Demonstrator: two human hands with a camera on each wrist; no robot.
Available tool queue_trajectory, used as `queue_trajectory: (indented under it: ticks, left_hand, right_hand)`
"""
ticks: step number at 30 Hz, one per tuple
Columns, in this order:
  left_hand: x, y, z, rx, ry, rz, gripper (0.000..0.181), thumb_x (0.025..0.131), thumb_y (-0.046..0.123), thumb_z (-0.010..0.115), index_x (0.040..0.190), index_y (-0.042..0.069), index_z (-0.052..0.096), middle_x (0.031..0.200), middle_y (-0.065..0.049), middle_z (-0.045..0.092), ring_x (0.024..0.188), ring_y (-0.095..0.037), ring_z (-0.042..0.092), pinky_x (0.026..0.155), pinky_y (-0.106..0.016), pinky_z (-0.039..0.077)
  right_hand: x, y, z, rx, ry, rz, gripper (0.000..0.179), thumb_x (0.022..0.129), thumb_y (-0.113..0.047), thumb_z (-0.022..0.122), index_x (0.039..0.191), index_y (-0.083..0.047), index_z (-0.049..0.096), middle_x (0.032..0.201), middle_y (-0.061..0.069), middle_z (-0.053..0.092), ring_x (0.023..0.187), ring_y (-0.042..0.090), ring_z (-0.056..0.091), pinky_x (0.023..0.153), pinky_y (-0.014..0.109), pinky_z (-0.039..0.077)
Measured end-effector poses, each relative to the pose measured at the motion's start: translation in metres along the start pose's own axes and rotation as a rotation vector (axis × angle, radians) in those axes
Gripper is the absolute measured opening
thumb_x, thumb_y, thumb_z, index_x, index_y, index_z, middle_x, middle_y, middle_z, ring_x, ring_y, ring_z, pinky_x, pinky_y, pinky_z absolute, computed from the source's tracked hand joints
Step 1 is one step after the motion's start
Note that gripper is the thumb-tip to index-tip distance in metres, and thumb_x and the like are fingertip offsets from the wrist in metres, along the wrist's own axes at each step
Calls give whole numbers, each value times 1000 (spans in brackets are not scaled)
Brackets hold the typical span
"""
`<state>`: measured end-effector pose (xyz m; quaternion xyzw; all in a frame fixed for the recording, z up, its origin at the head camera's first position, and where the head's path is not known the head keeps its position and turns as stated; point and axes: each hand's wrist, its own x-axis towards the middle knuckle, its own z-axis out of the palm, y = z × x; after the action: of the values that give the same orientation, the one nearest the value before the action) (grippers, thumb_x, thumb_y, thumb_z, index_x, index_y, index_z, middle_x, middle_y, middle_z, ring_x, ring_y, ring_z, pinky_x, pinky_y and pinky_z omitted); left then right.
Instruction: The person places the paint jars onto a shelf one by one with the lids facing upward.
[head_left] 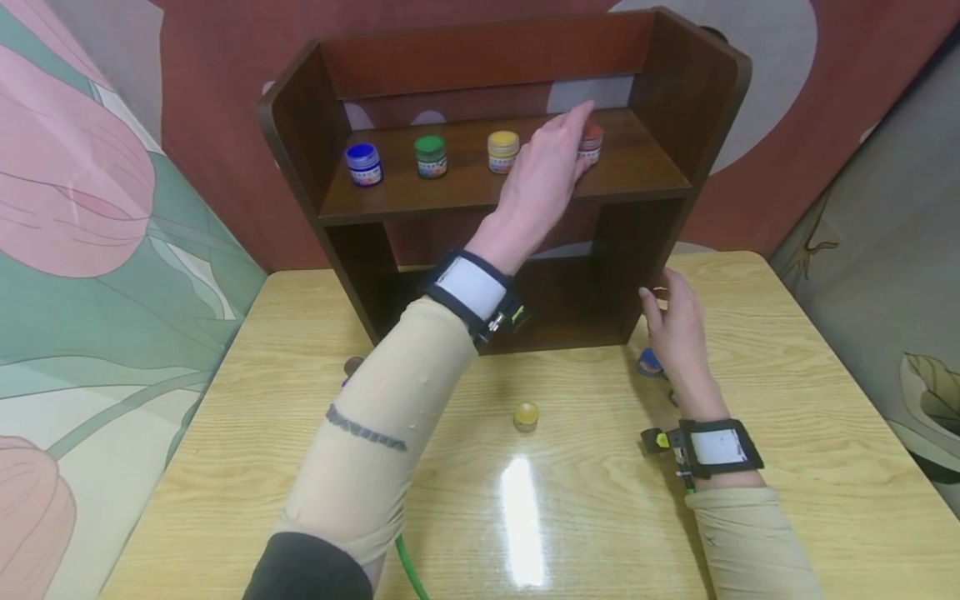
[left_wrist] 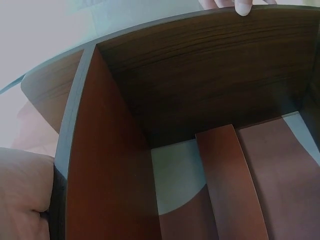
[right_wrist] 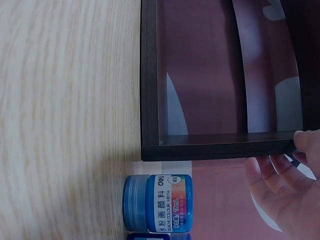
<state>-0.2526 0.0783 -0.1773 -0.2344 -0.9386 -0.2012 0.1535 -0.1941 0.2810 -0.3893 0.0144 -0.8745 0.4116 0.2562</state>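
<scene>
Left grip holds squat red jar | right grip pinches wood-grained shelf

The head view was bright, with a white glare streak on the tabletop and deep shadow low inside the shelf unit. The left wrist view was dimmer, washed out at upper left, with distortion bowing the dark panel. The right wrist view showed the blue jar crisply
</scene>
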Motion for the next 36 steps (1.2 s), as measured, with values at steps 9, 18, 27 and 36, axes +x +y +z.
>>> queue_trajectory:
  ticks: [9, 18, 27, 36]
  left_hand:
    - [-2, 0, 1, 72, 56, 49, 67, 97, 25, 62, 155, 11, 31, 158, -6, 42, 136, -13, 54, 106, -17, 47]
    - [-10, -1, -1, 111, 99, 101, 62, 98, 28, 62, 153, 10, 38, 154, -6, 48, 133, -13, 57, 103, -17, 50]
    - [-31, -4, -5, 166, 231, 200, 45, 104, 33, 51, 144, 14, 51, 146, -2, 57, 126, -15, 62, 103, -22, 51]
    - [-67, -11, -5, 109, 329, 413, 32, 102, 27, 56, 127, 11, 66, 125, -2, 71, 109, -17, 67, 93, -24, 55]
  right_hand:
    - [1, 1, 0, -5, -2, 3, 38, 105, -18, 49, 135, 4, 49, 127, 27, 59, 114, 43, 62, 85, 56, 58]
    - [2, 1, 1, -4, 0, 1, 37, 104, -17, 50, 135, 4, 50, 125, 26, 59, 112, 42, 63, 84, 56, 58]
    - [1, 0, 1, -2, 4, 1, 36, 104, -17, 49, 134, 5, 50, 125, 27, 59, 112, 42, 63, 85, 57, 57]
    - [2, -2, 0, -3, 7, -1, 36, 104, -17, 49, 132, 6, 50, 125, 27, 60, 113, 43, 63, 86, 57, 57]
